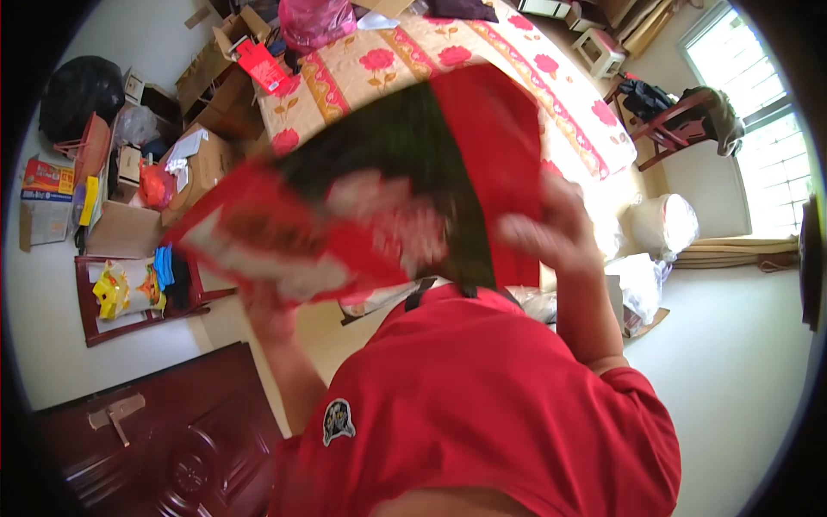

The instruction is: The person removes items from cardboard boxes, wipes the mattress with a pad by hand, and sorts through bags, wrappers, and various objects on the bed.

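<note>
A large red and dark green bag (388,189) with blurred print is held up in front of the red shirt, tilted and smeared by motion. My right hand (551,224) grips its right side, thumb across the front face. At the lower left edge of the bag is my left hand (269,308), blurred and partly hidden behind it; that hand appears closed on the edge. Behind the bag lies a bed with a floral cover (379,77).
Cardboard boxes (207,164) and a black bag (82,99) stand at the left. A chair (142,297) holds a yellow packet. The brown door (172,439) is at lower left. At right are a wooden chair (668,133) and a plastic-wrapped bucket (663,226).
</note>
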`<action>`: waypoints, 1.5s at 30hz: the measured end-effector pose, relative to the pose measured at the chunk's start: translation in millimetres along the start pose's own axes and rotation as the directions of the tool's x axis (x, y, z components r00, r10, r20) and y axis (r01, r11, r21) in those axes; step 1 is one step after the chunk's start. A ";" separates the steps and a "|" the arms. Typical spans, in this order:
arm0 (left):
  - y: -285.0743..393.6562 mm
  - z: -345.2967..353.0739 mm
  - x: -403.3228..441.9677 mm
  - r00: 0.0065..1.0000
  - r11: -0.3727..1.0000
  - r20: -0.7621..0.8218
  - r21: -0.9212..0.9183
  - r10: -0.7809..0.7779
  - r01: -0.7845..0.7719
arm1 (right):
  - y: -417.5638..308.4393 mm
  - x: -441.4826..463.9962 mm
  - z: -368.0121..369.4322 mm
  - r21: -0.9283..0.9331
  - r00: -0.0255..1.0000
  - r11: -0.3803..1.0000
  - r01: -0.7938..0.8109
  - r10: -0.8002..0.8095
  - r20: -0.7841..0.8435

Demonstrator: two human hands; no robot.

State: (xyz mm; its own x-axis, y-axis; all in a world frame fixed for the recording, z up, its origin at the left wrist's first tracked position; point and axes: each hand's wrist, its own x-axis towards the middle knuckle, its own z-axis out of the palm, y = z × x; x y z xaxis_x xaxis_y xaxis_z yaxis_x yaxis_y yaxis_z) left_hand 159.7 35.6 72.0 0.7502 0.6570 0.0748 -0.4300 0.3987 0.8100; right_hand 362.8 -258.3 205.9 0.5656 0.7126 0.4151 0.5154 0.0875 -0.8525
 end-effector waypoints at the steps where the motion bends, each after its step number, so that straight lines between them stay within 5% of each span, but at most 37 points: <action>1: 10.8 -6.9 -2.1 0.999 0.998 -0.022 -0.062 -0.029 0.028 | -11.5 5.7 -2.6 0.109 0.986 0.981 0.158 -0.162 0.029; 2: 10.1 0.0 3.8 0.998 0.992 -0.066 0.126 0.012 -0.004 | -19.3 11.3 -0.7 0.222 0.947 0.927 0.303 -0.319 0.041; 4: 10.5 14.7 19.7 0.986 0.867 -0.123 0.497 0.113 -0.038 | -35.8 12.6 4.7 0.153 0.952 0.941 0.303 -0.305 -0.010; 6: 12.6 25.0 33.3 0.960 0.594 -0.139 0.804 0.244 -0.034 | -41.6 23.0 11.6 -0.059 0.954 0.956 0.288 -0.292 -0.069; 7: 0.4 28.5 34.1 0.895 0.409 -0.086 0.906 0.439 -0.113 | -27.9 28.4 20.9 -0.172 0.961 0.964 0.204 -0.231 -0.155; 10: -4.9 68.2 20.2 0.949 0.690 -0.062 0.702 0.310 -0.179 | 16.4 35.7 41.9 -0.311 0.977 0.946 0.085 -0.141 -0.162; 12: -3.7 100.0 14.4 0.988 0.853 0.090 0.517 -0.128 0.063 | 31.2 34.1 61.4 -0.363 0.987 0.931 0.019 -0.075 -0.142; 14: -10.6 140.1 20.1 0.969 0.938 0.210 0.344 -0.127 0.048 | 40.6 31.6 76.5 -0.387 0.991 0.922 0.004 -0.055 -0.121; 17: -36.2 143.4 33.4 0.967 0.920 0.253 0.385 -0.023 -0.079 | 50.1 28.6 88.4 -0.377 0.993 0.926 0.021 -0.063 -0.100; 20: -40.8 147.9 28.3 0.956 0.969 0.213 0.185 -0.203 0.165 | 62.7 21.1 94.3 -0.344 0.997 0.939 -0.005 -0.021 -0.074; 33: -62.6 149.5 29.8 0.940 0.954 0.173 0.105 -0.295 0.281 | 79.0 17.6 89.4 -0.049 0.958 0.958 -0.281 0.283 0.037; 38: -67.6 142.0 32.1 0.940 0.958 0.210 0.164 -0.269 0.237 | 79.1 21.1 88.3 -0.012 0.908 0.914 -0.406 0.405 0.106; 45: -65.9 134.2 30.3 0.948 0.932 0.241 0.344 -0.208 0.117 | 91.4 20.3 92.0 0.083 0.904 0.913 -0.399 0.377 0.203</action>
State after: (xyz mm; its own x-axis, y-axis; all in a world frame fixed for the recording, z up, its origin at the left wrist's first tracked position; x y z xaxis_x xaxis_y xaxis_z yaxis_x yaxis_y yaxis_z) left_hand 278.2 -56.6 99.0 0.9215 0.3861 0.0425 -0.1400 0.2282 0.9635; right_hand 362.2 -171.9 107.2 0.5749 0.8182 -0.0104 0.1914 -0.1468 -0.9705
